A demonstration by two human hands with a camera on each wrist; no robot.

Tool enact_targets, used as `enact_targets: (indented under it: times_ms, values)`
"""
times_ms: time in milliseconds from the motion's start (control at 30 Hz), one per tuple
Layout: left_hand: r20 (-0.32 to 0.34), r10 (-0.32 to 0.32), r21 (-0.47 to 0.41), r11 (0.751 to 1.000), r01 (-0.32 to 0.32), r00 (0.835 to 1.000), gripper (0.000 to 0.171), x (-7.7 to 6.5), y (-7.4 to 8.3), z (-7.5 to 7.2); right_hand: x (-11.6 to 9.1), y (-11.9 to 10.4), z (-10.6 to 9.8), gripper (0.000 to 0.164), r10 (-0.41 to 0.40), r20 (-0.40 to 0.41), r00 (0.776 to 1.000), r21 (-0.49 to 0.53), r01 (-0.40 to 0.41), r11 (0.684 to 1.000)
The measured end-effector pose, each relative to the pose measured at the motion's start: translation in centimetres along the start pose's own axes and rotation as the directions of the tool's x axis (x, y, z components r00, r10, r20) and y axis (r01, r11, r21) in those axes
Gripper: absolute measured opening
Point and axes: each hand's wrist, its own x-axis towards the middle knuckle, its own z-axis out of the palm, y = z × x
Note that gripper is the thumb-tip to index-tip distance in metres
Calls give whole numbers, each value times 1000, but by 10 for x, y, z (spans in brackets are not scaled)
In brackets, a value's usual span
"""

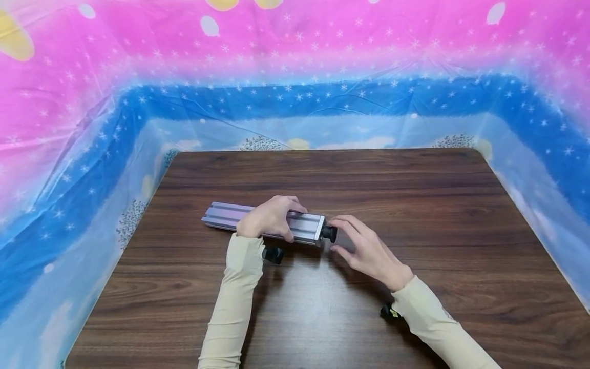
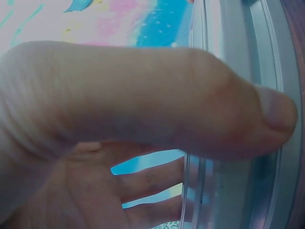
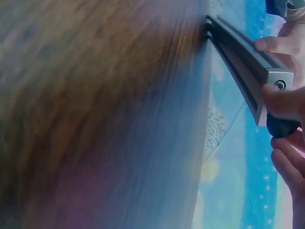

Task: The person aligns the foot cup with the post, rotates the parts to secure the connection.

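Note:
A silver aluminium profile [image 1: 226, 214] with lengthwise grooves lies slantwise on the table. My left hand [image 1: 272, 216] grips it across the top, the thumb on the near side and the fingers on the far side. In the left wrist view the thumb [image 2: 190, 102] lies across the grooved metal. A black knob [image 1: 330, 233] sticks out from the profile's right end plate [image 3: 288, 76], which has a round socket beside it. My right hand [image 1: 369, 251] is at this knob, fingers above and thumb below, spread a little apart around it.
The brown wood-grain table [image 1: 322, 318] extends on all sides of the profile. A pink and blue printed cloth [image 1: 295, 97] hangs behind and along both sides. Black wrist cameras [image 1: 274, 255] sit at both cuffs, low over the tabletop.

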Motion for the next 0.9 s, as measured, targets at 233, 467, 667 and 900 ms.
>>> enact_targets:
  times_ms: [233, 467, 667, 900]
  values:
    - [3, -6, 6, 1000, 6, 1000, 69, 0, 0, 1, -1, 4, 2, 51, 2, -42, 999, 38, 0, 999]
    - [-5, 3, 3, 1000, -3, 1000, 68, -1, 2, 1, 0, 4, 6, 40, 161, -44, 986, 153, -152, 976]
    - [-6, 8, -2, 1000, -8, 1000, 67, -1, 2, 0, 3, -1, 7, 19, 347, 5, 938, 230, -339, 912]
    - [0, 5, -6, 1000, -5, 1000, 69, 1, 0, 0, 3, -4, 4, 28, 415, 68, 907, 191, -420, 887]
